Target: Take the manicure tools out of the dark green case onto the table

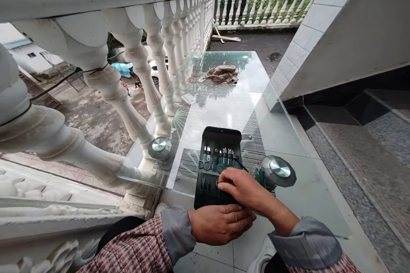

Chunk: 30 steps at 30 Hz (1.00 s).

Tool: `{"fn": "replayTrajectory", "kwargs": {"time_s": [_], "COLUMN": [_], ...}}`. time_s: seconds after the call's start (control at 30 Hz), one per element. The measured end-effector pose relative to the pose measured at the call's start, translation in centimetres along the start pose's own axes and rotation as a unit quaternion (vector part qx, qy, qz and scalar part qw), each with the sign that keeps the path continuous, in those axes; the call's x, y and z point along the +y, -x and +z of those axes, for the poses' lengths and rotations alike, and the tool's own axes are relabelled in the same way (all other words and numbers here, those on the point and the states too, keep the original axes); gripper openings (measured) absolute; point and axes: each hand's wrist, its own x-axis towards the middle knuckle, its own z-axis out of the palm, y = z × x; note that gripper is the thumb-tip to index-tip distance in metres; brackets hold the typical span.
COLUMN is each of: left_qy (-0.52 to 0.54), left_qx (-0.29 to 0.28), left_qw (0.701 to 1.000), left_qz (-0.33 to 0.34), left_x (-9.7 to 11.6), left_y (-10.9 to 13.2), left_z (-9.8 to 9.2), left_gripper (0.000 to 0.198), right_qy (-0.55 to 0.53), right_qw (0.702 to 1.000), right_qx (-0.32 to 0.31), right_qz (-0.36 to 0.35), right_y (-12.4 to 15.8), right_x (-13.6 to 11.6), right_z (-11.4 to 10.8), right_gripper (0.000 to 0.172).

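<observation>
A black manicure case (221, 134) lies unfolded on the glass table. Small scissors (204, 164), nail clippers (229, 156) and other slim green-and-silver tools sit in its upper half. Over the lower half, my right hand (245, 188) has its fingers curled in a pinch. What they hold, if anything, is hidden. Along the case's near edge lies my left hand (221, 224), fingers stretched out together. Several green-handled tools (260, 176) rest just right of the case, and a flat metal piece (246, 137) sticks out near its upper right.
The glass table (288, 136) has round metal discs (160, 145) at its corners. A crumpled brown cloth (221, 75) and a small card (188, 98) lie farther back. A white balustrade (117, 83) runs along the left; stone steps (361, 136) stand on the right.
</observation>
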Motion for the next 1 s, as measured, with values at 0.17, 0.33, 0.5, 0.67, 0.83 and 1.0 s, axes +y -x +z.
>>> {"fn": "replayTrajectory", "kwargs": {"time_s": [0.17, 0.33, 0.5, 0.67, 0.83, 1.0], "left_qy": [-0.019, -0.012, -0.027, -0.037, -0.036, -0.021], "left_qx": [-0.011, -0.012, -0.011, -0.001, 0.013, 0.003], "left_qw": [1.000, 1.000, 1.000, 0.999, 0.999, 1.000], "left_qz": [-0.004, -0.004, -0.006, -0.008, -0.015, -0.019], "left_x": [0.0, 0.0, 0.1, 0.2, 0.2, 0.2], "left_y": [0.0, 0.0, 0.2, 0.2, 0.3, 0.3], "left_z": [-0.3, -0.4, -0.4, -0.4, -0.2, -0.3], "left_gripper": [0.052, 0.051, 0.050, 0.049, 0.046, 0.048], "right_qy": [0.017, 0.024, 0.001, -0.043, -0.100, -0.172], "right_qw": [1.000, 0.999, 1.000, 0.999, 0.993, 0.978], "right_qx": [-0.017, -0.024, -0.011, 0.009, 0.057, 0.119], "right_qz": [0.013, 0.011, 0.010, 0.015, -0.008, 0.013], "right_y": [-0.2, -0.3, -0.4, -0.8, -0.9, -0.7], "right_x": [-0.6, -0.5, -0.2, 0.5, 1.7, 2.7], "right_z": [0.0, 0.1, -0.1, -0.5, -1.1, -2.5], "right_gripper": [0.024, 0.027, 0.027, 0.026, 0.024, 0.028]}}
